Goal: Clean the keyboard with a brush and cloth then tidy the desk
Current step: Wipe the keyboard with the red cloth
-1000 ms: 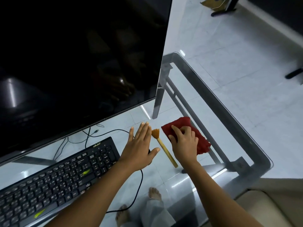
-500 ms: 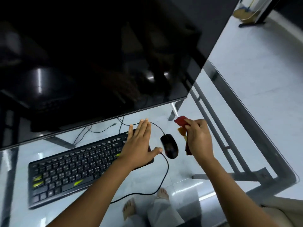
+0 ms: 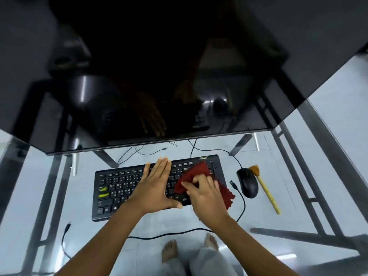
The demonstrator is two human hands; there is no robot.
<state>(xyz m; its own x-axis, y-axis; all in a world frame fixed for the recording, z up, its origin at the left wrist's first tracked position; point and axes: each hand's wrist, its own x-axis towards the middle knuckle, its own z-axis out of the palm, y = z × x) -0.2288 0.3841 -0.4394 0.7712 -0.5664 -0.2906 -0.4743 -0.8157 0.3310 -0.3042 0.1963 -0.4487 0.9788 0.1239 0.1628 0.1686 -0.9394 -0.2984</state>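
A black keyboard [image 3: 119,188] lies on the glass desk [image 3: 278,220] in front of the monitor. My left hand [image 3: 155,188] rests flat on the middle of the keys, fingers together and holding nothing. My right hand [image 3: 205,196] grips a red cloth [image 3: 199,172] and presses it onto the keyboard's right part. A wooden-handled brush [image 3: 264,188] lies on the glass to the right, beside the mouse, bristles pointing away from me.
A black mouse [image 3: 248,182] sits between keyboard and brush, its cable looping toward me. A large dark monitor [image 3: 159,76] overhangs the desk's back. Loose cable ends [image 3: 233,184] lie on the glass. My bare feet show below through the glass.
My right hand lifted the red cloth from the desk's right side and brought it onto the keyboard. My left hand went from over the mouse to the keys. The view swung left.
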